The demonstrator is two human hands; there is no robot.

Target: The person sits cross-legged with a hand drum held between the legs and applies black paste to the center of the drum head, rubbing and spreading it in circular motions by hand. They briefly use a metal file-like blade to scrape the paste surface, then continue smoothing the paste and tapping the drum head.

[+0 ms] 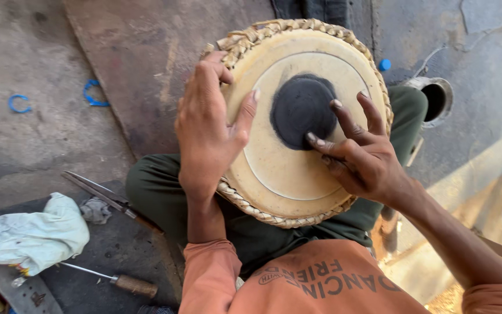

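while the drum [297,174] rests tilted on the person's lap at centre frame, head facing up, both hands are on it. the left hand [207,125] lies mostly open along the left rim, fingers curled over the braided strap edge [245,40], thumb stretched onto the pale skin; it steadies the drum and grips nothing else. the right hand [358,157] is spread open at right of centre, fingertips [337,104] pressed on the black centre patch [300,110] and its border; nothing is held in it.

judgement on the step: the fingers seem to be rubbing or smoothing the black patch. to do it well: keep the left hand firm on the rim so the head does not rock, keep pressure even and light, work from the patch's middle outward, keep its edge round, avoid smearing black onto the cream ring.

around it: scissors [103,195] on the floor at lower left, a crumpled white cloth [30,235] beside them, a wooden-handled awl [117,282] at bottom left. two blue plastic ring pieces [94,93] at upper left, a small blue cap [384,64] at upper right near a round metal opening [434,96].

packages, labels: none on the floor. only printed lettering on the orange shirt [321,282] at bottom centre, dark, arched, seen upside down.
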